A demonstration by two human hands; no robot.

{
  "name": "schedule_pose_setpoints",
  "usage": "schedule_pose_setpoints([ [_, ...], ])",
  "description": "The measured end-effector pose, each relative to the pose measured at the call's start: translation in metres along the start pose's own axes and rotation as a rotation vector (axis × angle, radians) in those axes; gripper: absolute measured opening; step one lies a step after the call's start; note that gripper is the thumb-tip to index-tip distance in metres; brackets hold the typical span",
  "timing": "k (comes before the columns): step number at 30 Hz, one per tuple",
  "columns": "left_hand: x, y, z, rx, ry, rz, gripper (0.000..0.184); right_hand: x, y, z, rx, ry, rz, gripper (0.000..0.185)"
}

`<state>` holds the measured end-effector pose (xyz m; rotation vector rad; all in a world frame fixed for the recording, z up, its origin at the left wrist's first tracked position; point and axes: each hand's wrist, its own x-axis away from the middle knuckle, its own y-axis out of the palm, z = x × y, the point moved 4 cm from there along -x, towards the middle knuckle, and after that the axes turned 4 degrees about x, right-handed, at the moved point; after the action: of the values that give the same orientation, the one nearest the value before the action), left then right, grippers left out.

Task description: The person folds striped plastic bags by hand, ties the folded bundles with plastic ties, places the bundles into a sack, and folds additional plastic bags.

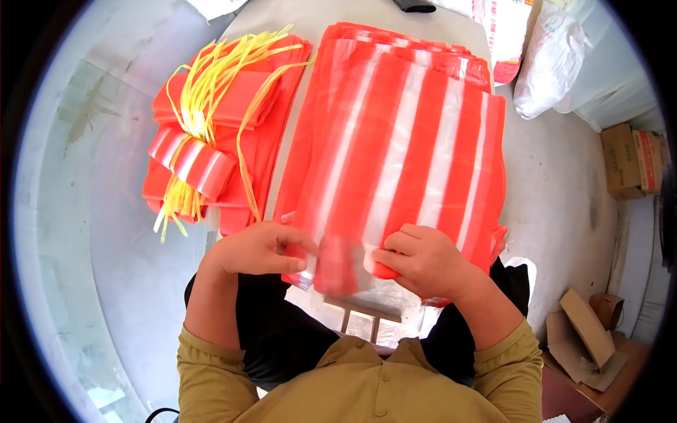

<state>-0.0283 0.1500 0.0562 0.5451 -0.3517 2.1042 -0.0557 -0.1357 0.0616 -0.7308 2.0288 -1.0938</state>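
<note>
A stack of red-and-white striped plastic bags (pixel 398 151) lies flat before me, its near end hanging over the table's front edge. At that near end, my right hand (pixel 427 261) is closed, with thumb and fingers pinching the edge of a plastic bag. My left hand (pixel 264 248) is by the near left corner, thumb and index finger apart, with nothing visible between them. Between both hands, a flap of the bag is smeared by motion.
Folded red bags (pixel 233 99) are piled on the left, beneath a bunch of yellow ties (pixel 199 106). A striped roll (pixel 190 162) lies there too. A white plastic sack (pixel 553 60) stands at the back right. Cardboard boxes (pixel 624 162) sit along the right side.
</note>
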Motion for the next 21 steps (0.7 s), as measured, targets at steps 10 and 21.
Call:
schedule_pose_setpoints([
  [10, 0.016, 0.004, -0.006, 0.029, -0.054, -0.215, 0.046, 0.002, -0.002, -0.001, 0.003, -0.029, 0.014, 0.026],
  [21, -0.003, 0.01, 0.023, 0.131, -0.045, -0.18, 0.047, 0.004, 0.002, -0.004, 0.057, -0.055, -0.018, 0.026],
])
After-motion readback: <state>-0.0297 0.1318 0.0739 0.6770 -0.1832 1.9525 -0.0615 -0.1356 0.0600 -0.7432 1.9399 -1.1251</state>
